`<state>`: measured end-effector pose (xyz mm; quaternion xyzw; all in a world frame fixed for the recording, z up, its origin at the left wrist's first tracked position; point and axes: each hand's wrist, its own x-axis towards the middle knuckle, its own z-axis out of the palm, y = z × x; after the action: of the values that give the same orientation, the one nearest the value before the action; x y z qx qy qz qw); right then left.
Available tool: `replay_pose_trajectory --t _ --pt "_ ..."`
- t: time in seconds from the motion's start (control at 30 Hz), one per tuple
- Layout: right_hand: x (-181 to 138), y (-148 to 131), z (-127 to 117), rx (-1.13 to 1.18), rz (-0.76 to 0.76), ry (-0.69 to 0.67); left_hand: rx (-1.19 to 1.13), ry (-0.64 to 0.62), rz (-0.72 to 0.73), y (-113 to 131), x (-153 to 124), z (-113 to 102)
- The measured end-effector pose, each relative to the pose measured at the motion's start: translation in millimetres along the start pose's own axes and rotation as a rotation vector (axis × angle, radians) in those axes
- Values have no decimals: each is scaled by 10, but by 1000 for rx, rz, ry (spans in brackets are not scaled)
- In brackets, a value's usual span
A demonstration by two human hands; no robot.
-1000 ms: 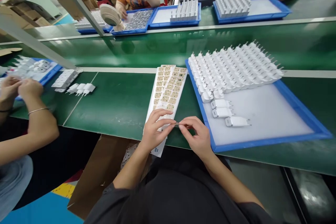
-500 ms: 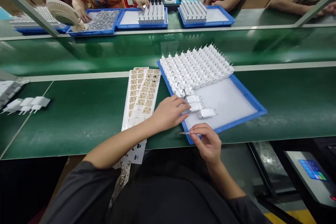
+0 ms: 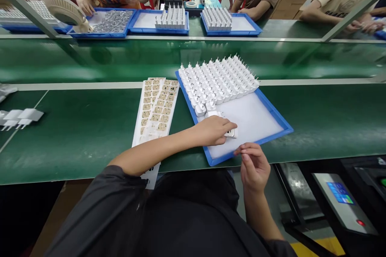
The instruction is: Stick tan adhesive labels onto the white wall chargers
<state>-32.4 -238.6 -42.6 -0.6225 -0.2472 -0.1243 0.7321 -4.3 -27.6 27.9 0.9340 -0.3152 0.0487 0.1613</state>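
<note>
My left hand (image 3: 212, 130) reaches across the near-left part of the blue-rimmed tray (image 3: 276, 128). Its fingers are closed on a white plug charger (image 3: 232, 133), whose end with small dark openings faces out to the right. Just right of it, over the tray's front edge, my right hand (image 3: 255, 164) pinches a thin label between thumb and fingertips, seen almost edge-on. Rows of white plug chargers (image 3: 218, 78) stand prongs-up in the tray's far half. Another charger (image 3: 213, 114) lies partly hidden behind my left hand.
Left of the tray lie overlapping sheets of beige labels (image 3: 155, 106) on the green bench (image 3: 87, 136). More white plugs (image 3: 22, 117) sit at far left. Across the bench, co-workers sit behind blue trays (image 3: 161, 30) and a fan (image 3: 63, 10). A device with a screen (image 3: 340, 192) stands lower right.
My left hand has moved right and taken hold of a charger, now turned with its openings outward. My right hand has shifted slightly right with the label. The co-worker in orange has lifted a white piece.
</note>
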Motion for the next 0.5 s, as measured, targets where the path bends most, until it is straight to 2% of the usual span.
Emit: replay_pose_trajectory --t 0.13,0.23,0.37,0.5 --pt "142 -65 209 166 58 -95 -286 179 -126 132 -493 -207" --pt "148 -80 452 276 149 -236 -395 378 -188 258 -897 -217" --pt "61 -93 768 388 266 -399 -424 673 -302 395 -1324 -3" --pt "-19 -108 1000 425 329 -510 -405 911 -512 472 -1564 315"
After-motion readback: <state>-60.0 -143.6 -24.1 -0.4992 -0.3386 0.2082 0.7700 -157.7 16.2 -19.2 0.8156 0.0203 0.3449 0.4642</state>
